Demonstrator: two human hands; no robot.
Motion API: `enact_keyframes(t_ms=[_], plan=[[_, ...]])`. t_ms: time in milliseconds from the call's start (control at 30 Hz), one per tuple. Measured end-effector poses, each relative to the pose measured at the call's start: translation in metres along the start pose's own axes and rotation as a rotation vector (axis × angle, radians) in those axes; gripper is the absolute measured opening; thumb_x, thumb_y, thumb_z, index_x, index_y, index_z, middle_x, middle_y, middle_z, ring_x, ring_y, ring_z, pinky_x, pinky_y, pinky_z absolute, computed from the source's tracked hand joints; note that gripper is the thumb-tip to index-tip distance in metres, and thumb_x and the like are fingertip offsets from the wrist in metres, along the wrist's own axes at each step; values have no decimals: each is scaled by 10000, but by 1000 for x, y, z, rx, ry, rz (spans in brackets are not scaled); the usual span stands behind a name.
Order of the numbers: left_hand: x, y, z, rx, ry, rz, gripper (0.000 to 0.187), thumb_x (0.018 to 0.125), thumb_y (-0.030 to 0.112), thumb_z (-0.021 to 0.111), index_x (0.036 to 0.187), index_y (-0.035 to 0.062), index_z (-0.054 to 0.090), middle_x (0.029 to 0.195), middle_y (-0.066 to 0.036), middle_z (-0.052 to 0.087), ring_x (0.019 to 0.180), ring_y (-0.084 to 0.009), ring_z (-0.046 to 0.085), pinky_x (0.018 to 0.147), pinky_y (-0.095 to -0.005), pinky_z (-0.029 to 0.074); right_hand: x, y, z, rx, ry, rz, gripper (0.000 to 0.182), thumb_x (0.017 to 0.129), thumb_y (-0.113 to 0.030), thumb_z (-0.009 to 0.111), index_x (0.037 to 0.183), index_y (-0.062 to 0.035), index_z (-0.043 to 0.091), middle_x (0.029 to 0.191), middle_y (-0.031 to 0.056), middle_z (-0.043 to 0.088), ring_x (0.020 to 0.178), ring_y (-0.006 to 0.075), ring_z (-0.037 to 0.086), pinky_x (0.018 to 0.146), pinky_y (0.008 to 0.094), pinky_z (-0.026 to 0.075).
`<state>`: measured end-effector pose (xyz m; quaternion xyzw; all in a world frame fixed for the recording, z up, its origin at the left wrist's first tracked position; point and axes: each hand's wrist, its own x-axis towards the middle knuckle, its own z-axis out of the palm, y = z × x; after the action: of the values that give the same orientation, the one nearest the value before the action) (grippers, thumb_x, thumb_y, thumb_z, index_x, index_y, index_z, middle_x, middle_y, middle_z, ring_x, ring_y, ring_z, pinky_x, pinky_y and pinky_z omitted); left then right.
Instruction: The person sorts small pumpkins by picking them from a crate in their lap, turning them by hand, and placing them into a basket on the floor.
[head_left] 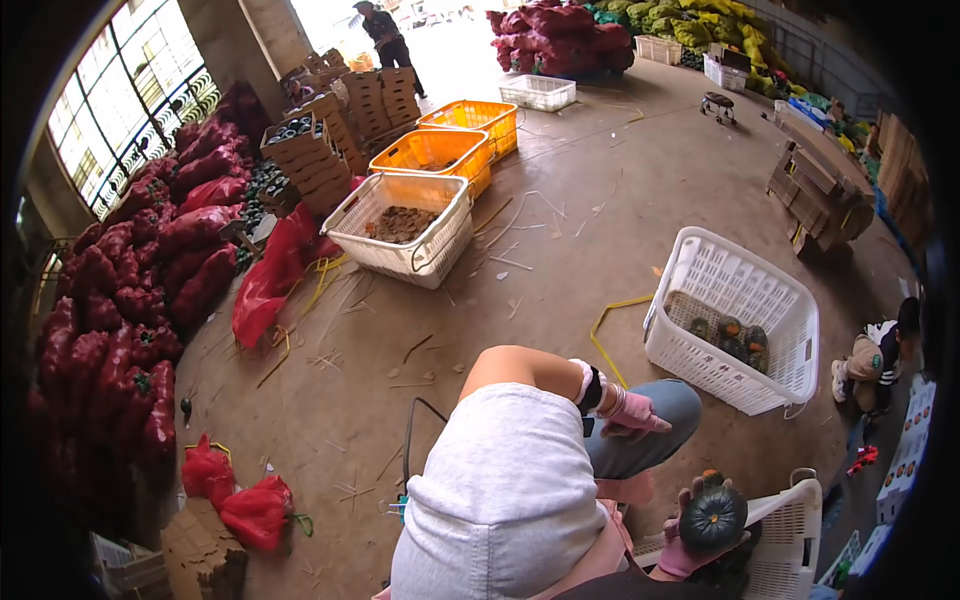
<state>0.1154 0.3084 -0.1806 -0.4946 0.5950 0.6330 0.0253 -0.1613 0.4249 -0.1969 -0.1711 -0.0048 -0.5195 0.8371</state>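
My left hand (635, 413), in a pink glove with bands at the wrist, lies on my bent knee in blue jeans. Nothing shows in it, and its fingers are partly stretched out. At the lower right my right hand (690, 540), in a pink glove with bare fingertips, is wrapped round a dark green squash (714, 518). Right beside that hand is a white crate (806, 510), with more dark squashes partly hidden under the hand. A larger white crate (682, 352) ahead holds several green and orange squashes (733, 342) at its bottom.
White (448, 262) and orange crates (480, 168) stand ahead left. Full red net bags (100, 375) are piled along the left. Cardboard (820, 195) lies at the right. A person (880, 355) crouches at the right edge; another person (383, 38) stands far back. Yellow straps (600, 322) lie on the floor.
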Motion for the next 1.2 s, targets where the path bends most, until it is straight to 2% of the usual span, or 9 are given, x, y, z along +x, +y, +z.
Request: enact_keyframes(t_ms=[400, 500, 567, 767, 867, 1067, 1133, 1167, 1200], plan=[[0, 2, 1, 31, 34, 6, 673, 884, 591, 349, 613, 33, 607, 458, -105, 505, 412, -234, 547, 446, -368, 480, 23, 29, 38, 91, 11, 54, 857, 772, -678, 477, 1439, -262, 135, 1462, 175, 156, 1301, 433, 235, 799, 666, 404], [-5, 5, 0, -79, 50, 6, 631, 875, 572, 418, 565, 38, 545, 449, -82, 479, 344, -213, 506, 330, -336, 440, 26, 28, 43, 36, 171, 18, 844, 761, -679, 491, 1431, -286, 158, 1435, 264, 168, 1205, 557, 296, 676, 647, 467], [-2, 4, -1, -86, 18, -23, 616, 882, 558, 419, 573, 39, 538, 434, -86, 495, 336, -207, 513, 323, -327, 426, 16, 46, 29, 285, -26, 42, 798, 804, -662, 431, 1436, -277, 131, 1419, 230, 232, 1191, 485, 349, 665, 518, 504], [1, -4, -12, -28, 55, -53, 703, 895, 583, 353, 551, -1, 538, 351, -90, 434, 266, -202, 459, 318, -293, 407, 22, 48, 28, 332, 121, -268, 728, 809, -679, 386, 1332, -174, 366, 1312, 233, 393, 1133, 447, 442, 672, 534, 530], [39, 20, 3, 83, -219, 37, 652, 864, 602, 421, 883, -31, 575, 593, -115, 564, 447, -196, 547, 430, -286, 472, -15, 42, 27, 194, 75, -497, 682, 853, -643, 357, 1319, -146, 391, 1293, 200, 433, 1141, 401, 468, 759, 488, 523], [65, 94, 129, -690, -823, 92, 663, 885, 557, 400, 1352, 92, 326, 1300, -142, 431, 1151, -291, 475, 863, -467, 465, -77, 44, -28, -1200, 1312, -943, 553, 788, 9, 611, 1291, -12, 381, 1221, 163, 502, 1085, 248, 534, 928, 301, 437], [84, 104, 159, -43, -831, 533, 659, 889, 578, 365, 1362, 125, 303, 1327, -119, 413, 1185, -284, 450, 918, -460, 439, -92, 54, -20, -1251, 1422, -974, 579, 769, 4, 625, 1293, -13, 379, 1203, 145, 511, 1068, 235, 541, 911, 305, 443], [86, 111, 172, -603, -1011, 67, 634, 891, 576, 369, 1353, 145, 326, 1323, -103, 419, 1175, -255, 464, 930, -445, 441, -100, 60, -16, -1273, 1479, -987, 592, 760, 2, 631, 1295, -13, 378, 1195, 136, 516, 1059, 229, 544, 903, 307, 446], [96, 109, 180, -629, -1116, 44, 613, 904, 551, 368, 1336, 116, 347, 1313, -99, 436, 1176, -258, 469, 948, -427, 430, -101, 59, 1, -600, 1224, -1196, 564, 787, -31, 619, 1294, -11, 375, 1181, 124, 517, 1058, 220, 542, 906, 313, 446]])
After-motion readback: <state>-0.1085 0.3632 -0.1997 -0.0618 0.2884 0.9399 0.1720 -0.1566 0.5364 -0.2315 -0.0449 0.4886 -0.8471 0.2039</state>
